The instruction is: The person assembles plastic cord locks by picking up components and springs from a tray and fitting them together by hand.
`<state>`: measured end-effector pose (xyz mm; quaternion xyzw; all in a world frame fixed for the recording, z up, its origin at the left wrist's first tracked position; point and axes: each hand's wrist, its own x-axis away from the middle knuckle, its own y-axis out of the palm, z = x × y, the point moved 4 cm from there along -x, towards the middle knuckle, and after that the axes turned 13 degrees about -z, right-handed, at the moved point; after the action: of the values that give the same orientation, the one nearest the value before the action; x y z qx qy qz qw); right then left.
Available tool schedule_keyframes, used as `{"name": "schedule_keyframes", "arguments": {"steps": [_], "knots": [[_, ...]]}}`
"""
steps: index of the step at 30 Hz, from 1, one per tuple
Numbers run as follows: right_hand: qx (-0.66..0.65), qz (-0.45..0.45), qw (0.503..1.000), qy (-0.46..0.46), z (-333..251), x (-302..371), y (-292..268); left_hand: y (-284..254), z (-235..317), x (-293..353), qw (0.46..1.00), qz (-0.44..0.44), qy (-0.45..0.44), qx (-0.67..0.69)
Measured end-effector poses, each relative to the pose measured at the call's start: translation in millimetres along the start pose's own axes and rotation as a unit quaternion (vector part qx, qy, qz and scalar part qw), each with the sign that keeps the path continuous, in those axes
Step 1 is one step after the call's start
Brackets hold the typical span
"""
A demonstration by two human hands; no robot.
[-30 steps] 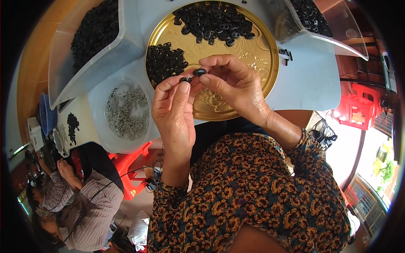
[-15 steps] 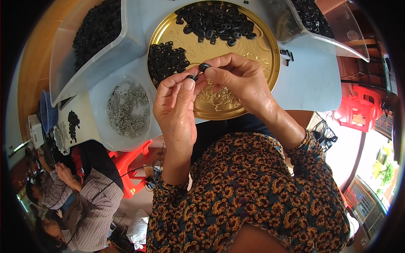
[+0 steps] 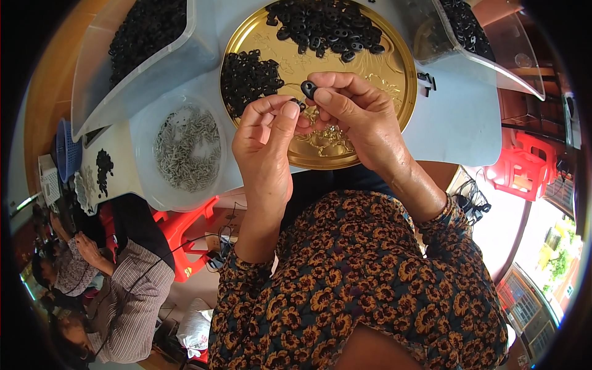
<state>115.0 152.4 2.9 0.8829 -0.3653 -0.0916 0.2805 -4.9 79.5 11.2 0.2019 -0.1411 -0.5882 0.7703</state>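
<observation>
Above a round gold tray (image 3: 297,69), my left hand (image 3: 270,140) pinches a small black part (image 3: 300,103) between thumb and forefinger; most of it is hidden by the fingertips. My right hand (image 3: 369,118) grips an oval black plastic piece with a hole (image 3: 309,89) by its lower end. The two parts are close together but look apart. Behind my hands, a heap of oval black pieces (image 3: 330,29) lies at the tray's far side. Small black parts (image 3: 248,80) are piled at its left.
A clear bowl of small metal pins (image 3: 188,151) stands left of the tray. Tilted clear bins (image 3: 151,43) with black parts flank it. A few black bits (image 3: 425,80) lie on the table at right. Other people (image 3: 139,296) sit at left; red stools (image 3: 527,166) stand at right.
My right hand has turned the oval piece so its holed face shows, and has drawn it slightly up. The left hand has shifted a little to the right with its small part.
</observation>
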Motion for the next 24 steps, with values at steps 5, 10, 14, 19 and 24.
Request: {"name": "schedule_keyframes", "arguments": {"steps": [5,10,14,19,24], "knots": [[0.027,0.005,0.999,-0.019,0,0,4,-4,-2,0,1.0,0.012,0.006,-0.026],[0.052,0.011,0.998,-0.035,2,4,3,-4,0,0,0.997,0.007,0.032,-0.069],[-0.054,0.012,0.998,-0.011,8,4,2,0,3,1,0.998,-0.002,0.023,-0.054],[-0.04,0.005,0.999,-0.017,7,5,1,-1,5,0,0.999,0.011,0.027,-0.013],[0.05,0.011,0.997,-0.055,4,6,7,0,8,-1,0.999,-0.017,0.048,0.012]]}}
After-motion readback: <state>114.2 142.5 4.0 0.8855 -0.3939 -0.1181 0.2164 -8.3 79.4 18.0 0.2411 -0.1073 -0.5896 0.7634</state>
